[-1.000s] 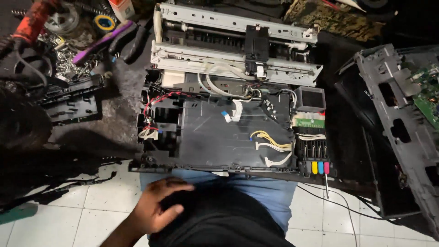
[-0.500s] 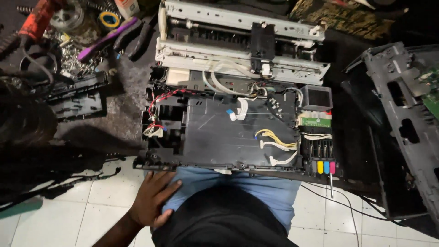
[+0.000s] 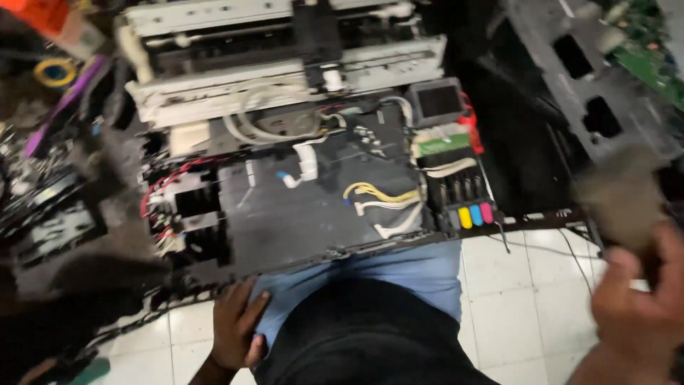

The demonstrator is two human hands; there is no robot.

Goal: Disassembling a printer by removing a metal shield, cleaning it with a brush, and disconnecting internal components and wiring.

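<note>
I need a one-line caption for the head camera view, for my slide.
Opened printer on the floor: left hand rests at its front edge, right hand raises a blurred grey-brown object.

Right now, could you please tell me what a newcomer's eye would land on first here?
The opened printer fills the middle, its wires and white tubes bare, with four coloured ink tanks at its right edge. The left hand rests by its front edge on the person's knee; the right hand holds a blurred grey thing at the far right.

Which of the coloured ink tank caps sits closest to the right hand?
The pink cap, last in the row beside the blue and yellow ones, toward the right hand.
</note>
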